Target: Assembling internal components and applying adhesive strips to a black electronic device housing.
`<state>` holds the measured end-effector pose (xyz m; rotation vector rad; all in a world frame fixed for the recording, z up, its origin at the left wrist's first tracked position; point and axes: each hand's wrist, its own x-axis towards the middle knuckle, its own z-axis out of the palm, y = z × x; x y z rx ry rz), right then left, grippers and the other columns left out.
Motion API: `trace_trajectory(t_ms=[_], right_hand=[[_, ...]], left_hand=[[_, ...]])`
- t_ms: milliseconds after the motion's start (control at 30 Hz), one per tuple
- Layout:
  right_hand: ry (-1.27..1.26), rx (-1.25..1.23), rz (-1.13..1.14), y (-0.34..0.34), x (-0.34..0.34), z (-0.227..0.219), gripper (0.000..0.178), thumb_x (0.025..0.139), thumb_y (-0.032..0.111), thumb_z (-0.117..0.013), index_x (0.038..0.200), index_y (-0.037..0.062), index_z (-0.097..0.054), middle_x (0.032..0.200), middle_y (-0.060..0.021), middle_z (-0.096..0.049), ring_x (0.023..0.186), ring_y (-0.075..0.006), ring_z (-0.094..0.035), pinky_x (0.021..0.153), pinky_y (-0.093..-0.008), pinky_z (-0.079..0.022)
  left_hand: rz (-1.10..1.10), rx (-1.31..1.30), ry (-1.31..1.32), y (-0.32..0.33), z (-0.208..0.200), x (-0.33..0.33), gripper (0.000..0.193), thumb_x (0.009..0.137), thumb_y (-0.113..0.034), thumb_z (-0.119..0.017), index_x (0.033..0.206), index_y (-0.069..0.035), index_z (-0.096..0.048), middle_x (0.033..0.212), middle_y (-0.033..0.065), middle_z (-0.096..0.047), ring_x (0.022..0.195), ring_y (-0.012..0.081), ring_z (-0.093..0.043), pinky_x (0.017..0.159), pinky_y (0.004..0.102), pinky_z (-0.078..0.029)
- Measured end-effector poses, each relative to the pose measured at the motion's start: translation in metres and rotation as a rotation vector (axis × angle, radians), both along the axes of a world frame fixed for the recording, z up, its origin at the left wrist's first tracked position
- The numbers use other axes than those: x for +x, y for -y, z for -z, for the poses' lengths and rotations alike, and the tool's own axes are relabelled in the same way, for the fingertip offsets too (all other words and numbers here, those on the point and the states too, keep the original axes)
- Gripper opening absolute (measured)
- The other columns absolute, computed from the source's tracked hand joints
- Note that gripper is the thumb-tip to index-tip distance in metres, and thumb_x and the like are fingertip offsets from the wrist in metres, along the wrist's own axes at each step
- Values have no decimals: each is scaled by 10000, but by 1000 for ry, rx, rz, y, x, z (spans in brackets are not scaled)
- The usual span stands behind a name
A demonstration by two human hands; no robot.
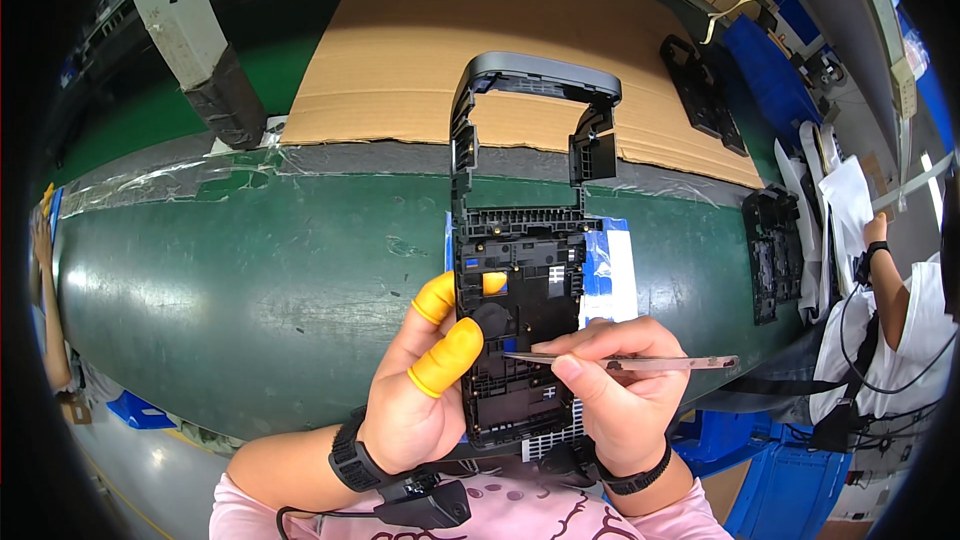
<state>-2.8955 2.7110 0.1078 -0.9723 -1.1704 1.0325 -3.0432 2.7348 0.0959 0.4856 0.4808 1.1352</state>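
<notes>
My left hand (420,380), with yellow finger cots on its fingers, grips the left edge of a black plastic housing (530,315). The housing stands tall in front of me, its ribbed inner side towards me and an open frame with a grey rounded rim at its top. My right hand (630,390) pinches a pair of metal tweezers (660,363), held nearly level. Their tips reach over the housing, right beside a small blue patch (509,345) on its inner face. Whether the tips hold anything is too small to tell.
Behind the housing lies a blue and white sheet (612,265) on the green table (250,280). A cardboard sheet (400,70) covers the far side. Similar black parts lie at the far right (700,95) and right edge (772,255). Other people's arms (885,280) show at both sides.
</notes>
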Motion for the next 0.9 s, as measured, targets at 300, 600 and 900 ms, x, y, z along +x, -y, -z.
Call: trace_trajectory(t_ms=[300, 600, 900], right_hand=[[-33, -18, 15, -1, 0, -1, 134, 721, -75, -617, 803, -40, -517, 799, -182, -620, 615, -78, -541, 524, -177, -418], [-28, -31, 27, 0, 1, 0, 130, 718, -62, -629, 790, -33, -524, 786, -168, -624, 598, -65, -524, 515, -176, -407], [-53, -30, 12, -1, -1, -1, 129, 725, -64, -621, 794, -36, -515, 781, -182, -621, 618, -91, -553, 533, -187, -427]], left_hand=[[36, -25, 88, -1, 1, -1, 369, 861, -142, -486, 1204, -55, -381, 1159, 85, -468, 1048, 166, -465, 910, 321, -365], [40, -33, 97, 0, 2, -1, 365, 857, -138, -489, 1198, -55, -385, 1158, 88, -472, 1053, 171, -463, 913, 327, -362], [28, -16, 91, 0, 2, -2, 371, 857, -131, -488, 1201, -50, -373, 1163, 92, -471, 1065, 175, -460, 919, 332, -357]])
